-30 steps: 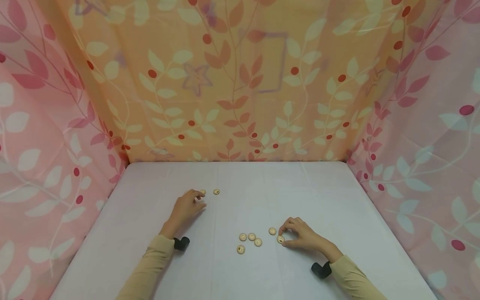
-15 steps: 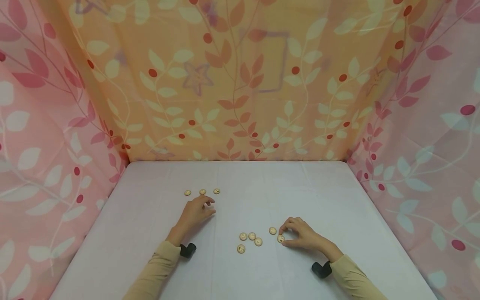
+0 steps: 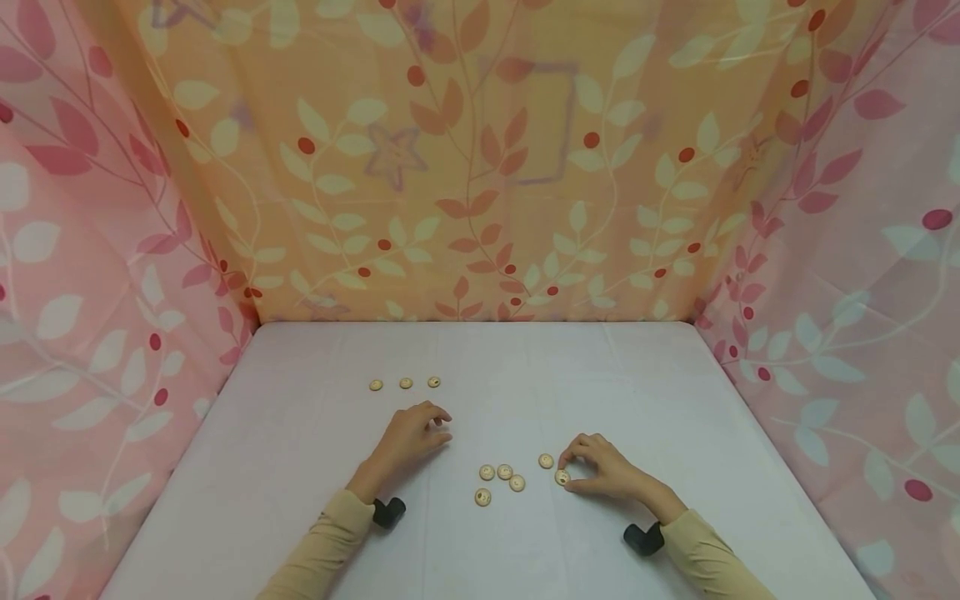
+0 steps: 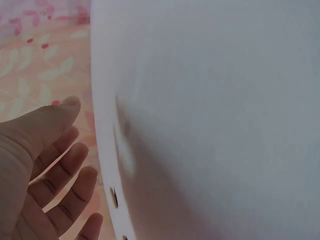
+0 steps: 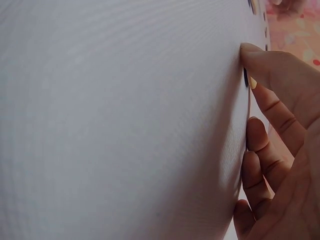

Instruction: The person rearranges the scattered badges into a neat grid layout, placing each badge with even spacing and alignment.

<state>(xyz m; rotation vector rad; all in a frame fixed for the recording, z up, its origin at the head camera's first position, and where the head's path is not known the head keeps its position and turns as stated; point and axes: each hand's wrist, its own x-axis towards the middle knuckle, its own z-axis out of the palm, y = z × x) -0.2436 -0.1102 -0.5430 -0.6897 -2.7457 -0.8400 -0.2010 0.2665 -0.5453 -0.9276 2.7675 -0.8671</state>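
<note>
In the head view my right hand (image 3: 603, 468) pinches a round wooden token (image 3: 562, 477) between thumb and index finger, at the table surface. Another token (image 3: 546, 461) lies just beyond it to the left. My left hand (image 3: 408, 437) hovers with loosely bent fingers and nothing in them. Behind it, three tokens form a row, with the rightmost token (image 3: 434, 382) showing a dark mark. The left wrist view shows the empty left hand (image 4: 20, 185) apart from the table. In the right wrist view, the right hand's thumb (image 5: 272, 62) meets the cloth and largely hides the token.
Between the hands lies a loose group of several tokens, including a marked one (image 3: 483, 497) nearest the front. A white cloth covers the table (image 3: 600, 367). Leaf-patterned curtains (image 3: 480, 167) enclose its back and sides. Each wrist carries a black camera mount (image 3: 643, 540).
My left hand has drawn back from the row of tokens, moving right and toward the front, which uncovers the whole row. The right hand keeps its place, still pinching its token.
</note>
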